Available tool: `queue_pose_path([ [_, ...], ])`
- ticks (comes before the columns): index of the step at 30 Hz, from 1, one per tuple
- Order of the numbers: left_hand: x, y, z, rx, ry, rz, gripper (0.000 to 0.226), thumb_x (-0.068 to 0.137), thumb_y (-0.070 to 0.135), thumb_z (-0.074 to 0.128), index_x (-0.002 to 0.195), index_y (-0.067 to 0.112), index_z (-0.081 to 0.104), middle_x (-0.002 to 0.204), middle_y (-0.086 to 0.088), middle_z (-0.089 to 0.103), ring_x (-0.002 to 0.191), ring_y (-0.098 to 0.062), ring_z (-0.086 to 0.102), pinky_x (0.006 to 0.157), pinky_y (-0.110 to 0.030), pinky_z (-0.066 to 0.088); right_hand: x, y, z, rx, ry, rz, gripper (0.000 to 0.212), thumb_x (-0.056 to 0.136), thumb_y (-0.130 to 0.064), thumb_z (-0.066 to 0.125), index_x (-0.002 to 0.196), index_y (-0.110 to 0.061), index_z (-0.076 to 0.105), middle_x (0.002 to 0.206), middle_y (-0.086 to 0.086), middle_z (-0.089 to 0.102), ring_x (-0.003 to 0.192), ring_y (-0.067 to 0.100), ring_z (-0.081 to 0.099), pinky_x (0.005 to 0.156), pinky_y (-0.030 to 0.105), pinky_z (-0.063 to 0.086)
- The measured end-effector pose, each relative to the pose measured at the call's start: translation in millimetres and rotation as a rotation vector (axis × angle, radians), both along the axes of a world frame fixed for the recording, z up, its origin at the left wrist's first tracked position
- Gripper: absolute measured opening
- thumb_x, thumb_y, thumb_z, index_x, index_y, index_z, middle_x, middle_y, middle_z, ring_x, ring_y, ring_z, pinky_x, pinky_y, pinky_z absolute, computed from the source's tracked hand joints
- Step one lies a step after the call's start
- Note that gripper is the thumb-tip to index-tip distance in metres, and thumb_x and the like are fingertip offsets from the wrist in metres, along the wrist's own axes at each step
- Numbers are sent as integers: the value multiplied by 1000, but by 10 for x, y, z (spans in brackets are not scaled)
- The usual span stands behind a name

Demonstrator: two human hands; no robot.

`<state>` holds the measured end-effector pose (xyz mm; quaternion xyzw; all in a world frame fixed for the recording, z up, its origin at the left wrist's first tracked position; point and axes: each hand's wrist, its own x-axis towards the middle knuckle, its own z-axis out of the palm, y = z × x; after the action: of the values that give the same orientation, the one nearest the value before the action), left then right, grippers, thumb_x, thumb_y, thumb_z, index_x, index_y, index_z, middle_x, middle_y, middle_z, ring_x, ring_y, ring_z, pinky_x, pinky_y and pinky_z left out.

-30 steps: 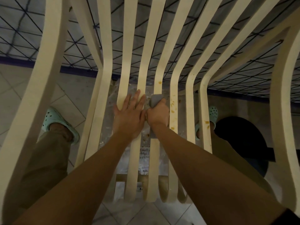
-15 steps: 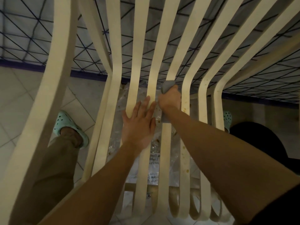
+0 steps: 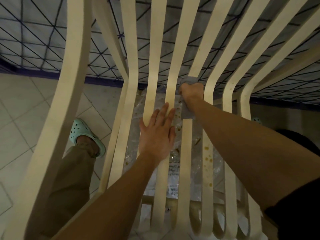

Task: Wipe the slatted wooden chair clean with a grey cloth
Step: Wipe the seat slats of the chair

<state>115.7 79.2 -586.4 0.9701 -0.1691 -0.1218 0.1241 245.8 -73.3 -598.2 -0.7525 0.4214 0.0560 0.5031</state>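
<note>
The pale slatted wooden chair (image 3: 152,49) fills the view from above, its slats bending from seat to backrest. My right hand (image 3: 192,91) is closed around the grey cloth (image 3: 188,113), which is wrapped over one middle slat at the bend; cloth shows above the knuckles and below the wrist. My left hand (image 3: 158,132) lies flat with fingers spread on the slats just left of it, touching nothing else. Brown stains (image 3: 207,158) dot the slat to the right under my right forearm.
A clear plastic sheet with printed text (image 3: 171,184) lies on the tiled floor under the seat. Behind the chair is a mattress with a dark grid pattern (image 3: 43,42). My feet in mint clogs (image 3: 83,134) stand either side.
My right hand has slid the cloth up the slat from the seat toward the backrest bend. My left hand stayed flat on the seat. The camera has come closer.
</note>
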Motion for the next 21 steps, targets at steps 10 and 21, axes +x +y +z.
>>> queue_pose_path([
  [10, 9, -9, -29, 3, -8, 6, 56, 98, 45, 7, 153, 36, -2, 163, 9, -7, 149, -17, 12, 108, -62, 19, -83, -126, -84, 370, -80, 58, 13, 71, -13, 78, 82, -12, 72, 82, 7, 70, 73, 24, 65, 60, 29, 52],
  [21, 24, -16, -31, 51, -17, 7, 57, 98, 44, 12, 154, 35, 7, 163, 10, -3, 148, -16, 16, 106, -61, 23, -232, 17, 1, -57, -133, 195, 25, 89, -13, 64, 108, 3, 61, 109, 21, 65, 98, 33, 62, 84, 41, 53],
])
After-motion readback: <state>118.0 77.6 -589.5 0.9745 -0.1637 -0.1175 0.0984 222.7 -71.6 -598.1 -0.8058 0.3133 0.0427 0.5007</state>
